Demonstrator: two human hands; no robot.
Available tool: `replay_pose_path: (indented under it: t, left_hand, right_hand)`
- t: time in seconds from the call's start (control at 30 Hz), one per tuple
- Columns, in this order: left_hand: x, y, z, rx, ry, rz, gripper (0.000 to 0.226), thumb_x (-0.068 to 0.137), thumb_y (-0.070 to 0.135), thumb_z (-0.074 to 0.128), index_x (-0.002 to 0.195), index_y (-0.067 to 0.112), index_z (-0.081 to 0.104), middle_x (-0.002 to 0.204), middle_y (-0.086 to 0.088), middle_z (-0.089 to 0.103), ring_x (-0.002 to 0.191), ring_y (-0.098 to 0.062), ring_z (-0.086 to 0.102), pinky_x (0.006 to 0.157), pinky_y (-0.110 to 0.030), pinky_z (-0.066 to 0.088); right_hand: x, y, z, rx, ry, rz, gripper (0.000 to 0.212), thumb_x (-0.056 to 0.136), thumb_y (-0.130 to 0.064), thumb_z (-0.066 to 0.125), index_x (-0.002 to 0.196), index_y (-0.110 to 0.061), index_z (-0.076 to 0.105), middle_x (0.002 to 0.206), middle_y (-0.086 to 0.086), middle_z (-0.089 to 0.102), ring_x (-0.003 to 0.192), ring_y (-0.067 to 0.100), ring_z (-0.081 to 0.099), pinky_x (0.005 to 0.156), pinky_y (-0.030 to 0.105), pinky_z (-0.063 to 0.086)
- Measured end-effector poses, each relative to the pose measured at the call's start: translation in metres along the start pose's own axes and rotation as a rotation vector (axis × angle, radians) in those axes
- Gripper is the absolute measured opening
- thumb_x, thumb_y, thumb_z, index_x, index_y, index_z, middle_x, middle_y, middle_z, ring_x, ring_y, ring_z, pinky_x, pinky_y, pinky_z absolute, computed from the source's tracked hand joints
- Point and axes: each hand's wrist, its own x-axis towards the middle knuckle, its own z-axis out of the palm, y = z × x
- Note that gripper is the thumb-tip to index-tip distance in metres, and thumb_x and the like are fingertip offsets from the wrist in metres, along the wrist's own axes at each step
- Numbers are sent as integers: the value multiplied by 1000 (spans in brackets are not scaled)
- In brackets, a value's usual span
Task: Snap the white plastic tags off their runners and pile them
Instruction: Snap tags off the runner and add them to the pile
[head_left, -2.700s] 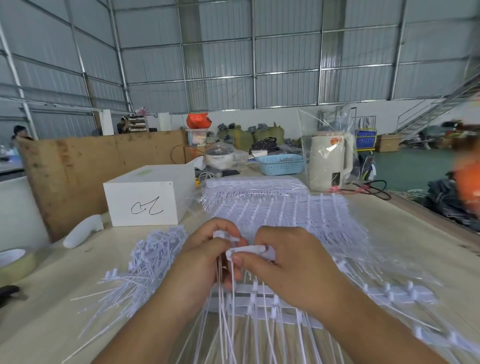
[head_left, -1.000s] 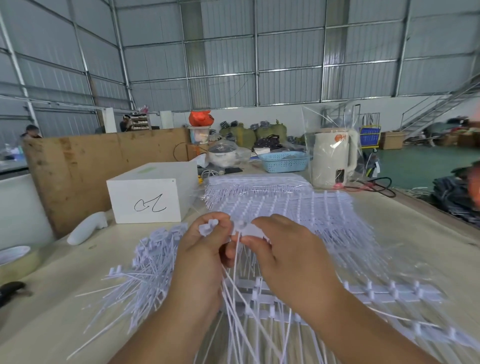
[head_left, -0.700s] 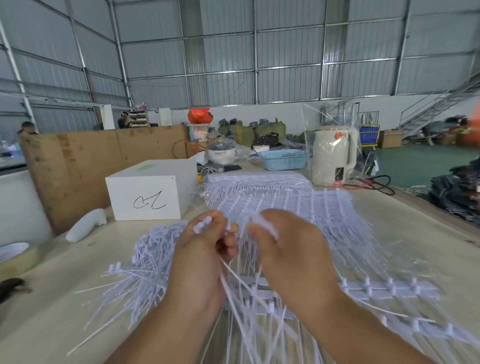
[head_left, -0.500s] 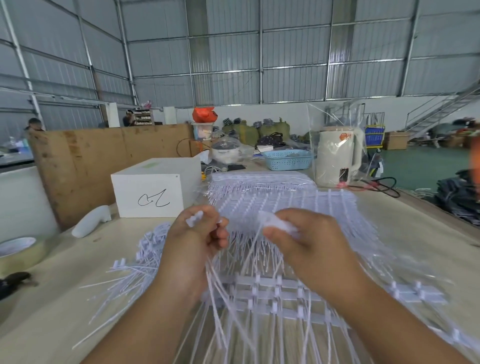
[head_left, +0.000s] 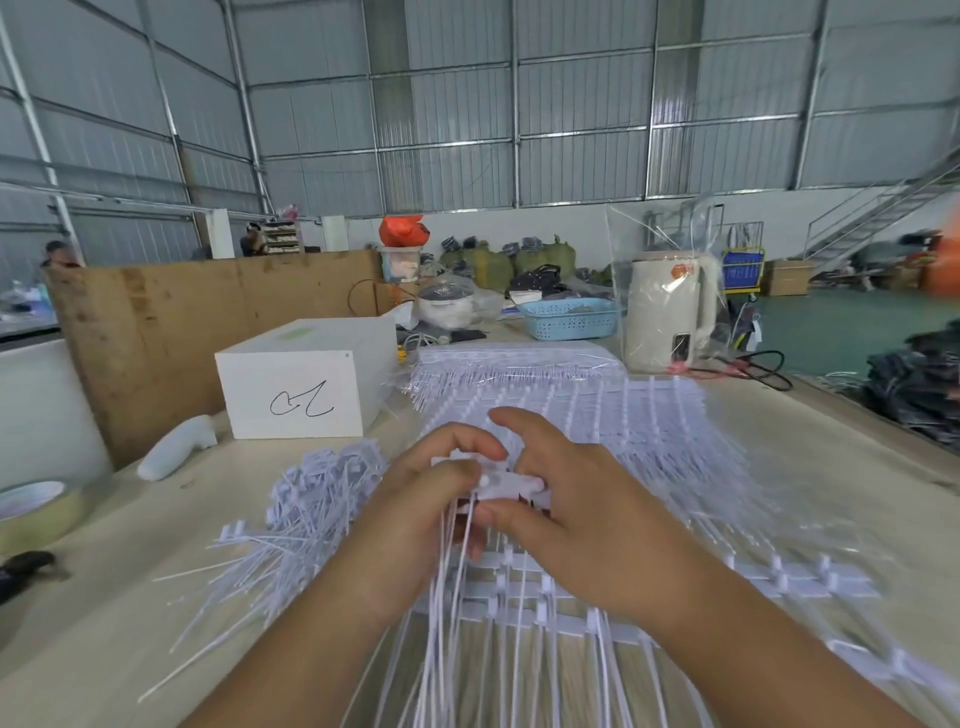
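My left hand (head_left: 415, 514) grips a bunch of loose white plastic tags (head_left: 447, 582) whose thin tails hang down toward me. My right hand (head_left: 587, 514) pinches the head of a tag (head_left: 511, 483) still on its runner, right beside my left thumb. White runner strips (head_left: 524, 608) with tags attached lie under both hands. A pile of snapped-off tags (head_left: 306, 514) lies on the table to the left. More stacked runners (head_left: 571, 395) spread out behind my hands.
A white box (head_left: 306, 384) with a scribble stands at the left rear, a white handle-shaped object (head_left: 176, 454) beside it. A tape roll (head_left: 36, 512) sits at the far left edge. A cream kettle (head_left: 667, 312) in a plastic bag and a blue basket (head_left: 571, 318) stand at the back.
My hands pulled apart half a second ago, the left keeping its bunch of tags. They have come together again, and my right hand now pinches another tag head on the runner.
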Motion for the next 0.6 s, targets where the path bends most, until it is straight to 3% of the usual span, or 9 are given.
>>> replay_pose_path:
  t: [0.1,0.2,0.3,0.37,0.47,0.6]
  left_hand:
    - [-3,-2,0,71,-46,80,27,66,32,72,86,15,64,72,-2,69,55,-15,56,46,-25,45]
    - [-2,-2,1,163,2,108,21,65,24,80,81,20,66,69,-5,68,54,-15,57,45,-25,44]
    - [1,-2,0,129,113,118,23,64,8,84,77,17,67,64,-11,63,48,-19,51,42,-24,42]
    - [2,-2,-1,65,190,137,19,64,14,79,78,14,66,57,-7,59,43,-18,48,40,-24,42]
    - [3,-1,-7,-20,264,140,19,68,10,79,80,17,66,55,-6,54,42,-20,45,40,-25,40]
    - [3,-2,-10,40,277,116,7,75,18,68,80,19,64,57,-7,55,39,-20,41,41,-23,36]
  right_hand:
    - [0,2,1,-12,-12,-17,57,91,-42,58,137,-47,25,91,-11,66,76,5,62,74,36,54]
    - [1,1,6,-3,-18,-51,53,91,-35,58,133,-46,28,82,-18,67,72,5,63,69,34,54]
    - [1,2,5,67,-1,-60,44,85,-53,55,126,-39,45,92,-15,69,77,6,66,74,34,53]
    - [1,3,-1,12,70,-74,44,84,-62,51,113,-29,60,93,-8,69,82,9,63,77,35,51]
    - [2,7,-10,43,81,-49,33,91,-52,55,91,-21,66,77,-5,65,70,10,60,68,38,49]
    - [2,7,-12,41,30,-21,23,92,-42,60,80,-23,60,55,-15,50,49,6,45,51,26,33]
